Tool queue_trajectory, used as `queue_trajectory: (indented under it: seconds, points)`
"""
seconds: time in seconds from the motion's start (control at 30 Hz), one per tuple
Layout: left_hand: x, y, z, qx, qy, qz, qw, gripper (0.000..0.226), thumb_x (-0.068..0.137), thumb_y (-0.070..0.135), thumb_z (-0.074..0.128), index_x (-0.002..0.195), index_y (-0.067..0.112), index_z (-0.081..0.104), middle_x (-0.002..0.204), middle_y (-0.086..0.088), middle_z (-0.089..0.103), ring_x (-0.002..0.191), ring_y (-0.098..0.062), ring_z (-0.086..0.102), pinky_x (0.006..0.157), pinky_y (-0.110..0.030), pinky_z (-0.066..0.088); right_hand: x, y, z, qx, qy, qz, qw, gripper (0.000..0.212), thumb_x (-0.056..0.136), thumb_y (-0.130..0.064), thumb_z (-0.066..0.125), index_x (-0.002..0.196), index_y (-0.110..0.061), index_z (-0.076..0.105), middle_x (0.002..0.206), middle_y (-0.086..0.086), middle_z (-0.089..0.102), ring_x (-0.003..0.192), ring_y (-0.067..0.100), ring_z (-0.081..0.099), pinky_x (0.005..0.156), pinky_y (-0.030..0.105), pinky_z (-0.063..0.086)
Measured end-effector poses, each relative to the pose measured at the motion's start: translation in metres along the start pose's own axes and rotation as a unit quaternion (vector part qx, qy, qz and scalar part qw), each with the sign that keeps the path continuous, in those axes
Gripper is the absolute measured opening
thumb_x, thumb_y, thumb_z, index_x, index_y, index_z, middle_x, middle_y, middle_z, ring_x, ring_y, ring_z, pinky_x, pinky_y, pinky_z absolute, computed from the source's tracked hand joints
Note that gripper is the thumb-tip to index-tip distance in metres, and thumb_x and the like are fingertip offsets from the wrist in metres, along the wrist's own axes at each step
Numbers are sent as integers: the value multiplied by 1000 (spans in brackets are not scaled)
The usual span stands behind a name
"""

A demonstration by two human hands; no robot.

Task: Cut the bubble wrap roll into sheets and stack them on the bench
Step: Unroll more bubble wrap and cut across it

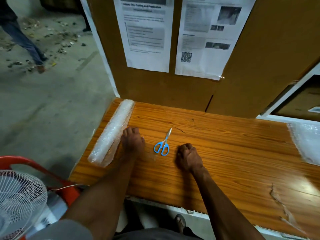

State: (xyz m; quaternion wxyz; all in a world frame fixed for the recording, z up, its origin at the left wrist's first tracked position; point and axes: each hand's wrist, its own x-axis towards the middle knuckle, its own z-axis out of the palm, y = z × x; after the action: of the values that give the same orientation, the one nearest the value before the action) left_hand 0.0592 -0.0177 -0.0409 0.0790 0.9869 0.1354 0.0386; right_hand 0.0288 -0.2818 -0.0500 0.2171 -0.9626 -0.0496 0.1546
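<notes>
A roll of clear bubble wrap (112,130) lies along the left edge of the wooden bench (225,135). My left hand (132,141) rests on the bench against the roll's right side, fingers curled down at the wrap's loose edge. Blue-handled scissors (163,144) lie shut between my hands, blades pointing away. My right hand (188,157) sits on the bench just right of the scissors, fingers curled into a fist, holding nothing I can see. Cut bubble wrap sheets (306,142) lie stacked at the bench's far right.
A cardboard wall (259,58) with two printed instruction sheets (147,32) stands behind the bench. A white fan (19,201) and a red frame (52,174) are at my lower left. Another person's legs (22,40) cross the littered concrete floor.
</notes>
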Motion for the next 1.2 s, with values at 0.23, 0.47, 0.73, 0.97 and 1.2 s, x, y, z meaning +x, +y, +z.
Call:
queue_trajectory:
  seconds: [0.23,0.47,0.73,0.97,1.2]
  points:
    - [28,-71,-5,17,-34,-64,997,74,87,44,70,151,25,38,161,-20,25,147,-45,23,118,-59,25,8,-60,31,42,11,32,999,46,98,-43,46,129,-11,57,132,15,53,116,41,54,88,52,52]
    - [49,-111,-5,-66,-92,-79,990,102,83,45,81,157,20,17,147,-19,44,128,-39,52,105,-52,50,12,-111,44,3,42,42,998,55,100,-30,60,147,-6,45,154,18,37,126,42,48,96,46,49]
    - [36,-73,-8,-274,-134,-21,952,84,89,30,78,155,31,24,149,-7,49,131,-33,54,101,-50,54,21,-136,49,138,147,46,978,39,105,-34,55,135,-9,59,137,19,55,121,40,53,100,45,48]
    - [6,4,-15,-337,-216,138,906,90,80,40,81,153,39,29,153,1,47,135,-26,48,106,-45,47,33,-132,15,496,178,170,833,66,82,-71,73,130,-26,62,115,-2,75,101,15,74,89,42,62]
    - [-8,58,-21,-429,-330,127,831,100,72,44,90,150,47,28,149,-1,49,127,-21,54,102,-47,53,23,-49,10,525,213,200,800,55,80,-63,75,121,-27,68,110,3,78,97,26,77,86,55,62]
